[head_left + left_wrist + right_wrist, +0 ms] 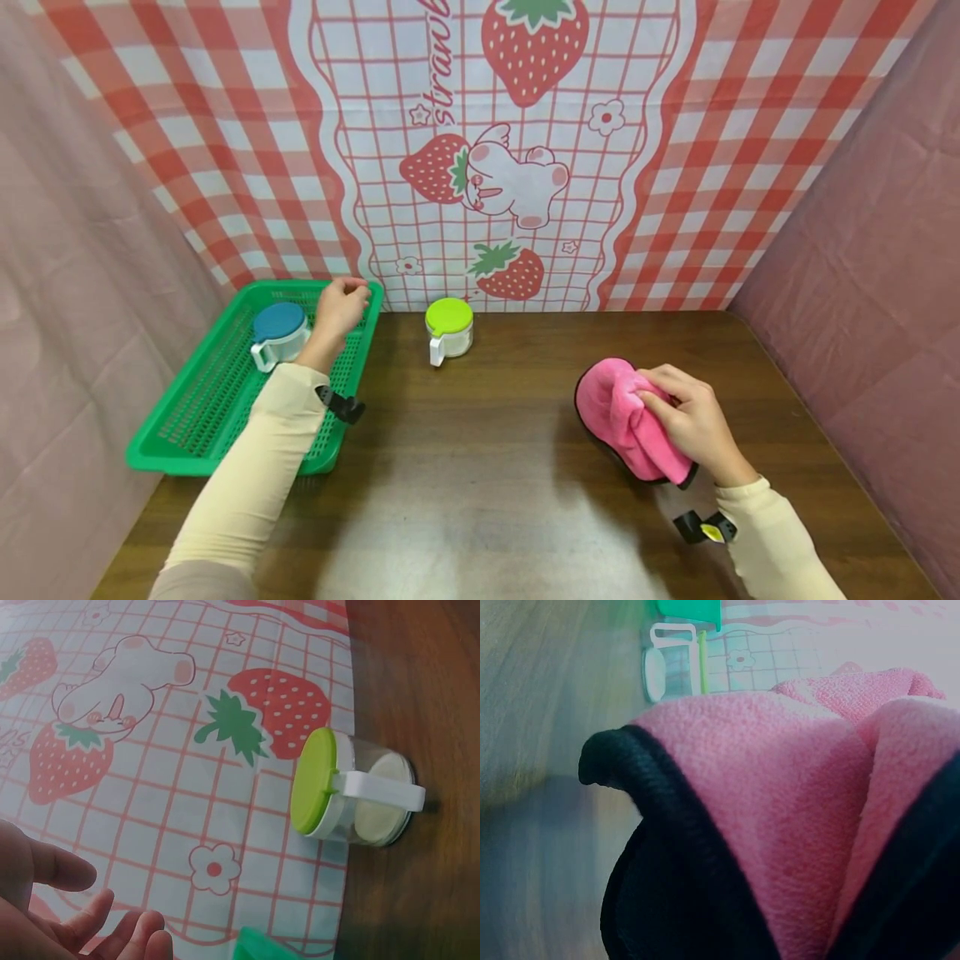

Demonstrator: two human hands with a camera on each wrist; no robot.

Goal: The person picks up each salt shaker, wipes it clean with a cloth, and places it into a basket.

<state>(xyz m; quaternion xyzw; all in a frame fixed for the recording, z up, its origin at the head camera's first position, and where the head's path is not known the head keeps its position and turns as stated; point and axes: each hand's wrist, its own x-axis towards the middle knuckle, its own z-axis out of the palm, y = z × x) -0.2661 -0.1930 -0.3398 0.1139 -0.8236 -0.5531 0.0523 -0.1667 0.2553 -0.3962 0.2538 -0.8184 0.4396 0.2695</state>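
While the right hand point(690, 417) pinches a folded pink cloth point(617, 408) between thumb and fingers at the right of the scene, the left hand point(341, 308) hangs over the far right part of a green basket point(174, 464), its fingers loosely bent and holding nothing. The cloth has a dark edging and is bunched where it is gripped; whether its lower side touches the counter point(480, 442) cannot be told. Inside the basket, at the left, stands a jar with a blue lid point(280, 321), its white handle turned to the near side. Between the basket and the cloth, a clear jar with a lime-green lid point(449, 317) stands upright at the far edge of the counter, well apart from the cloth, just before a strawberry-print curtain point(517, 192).
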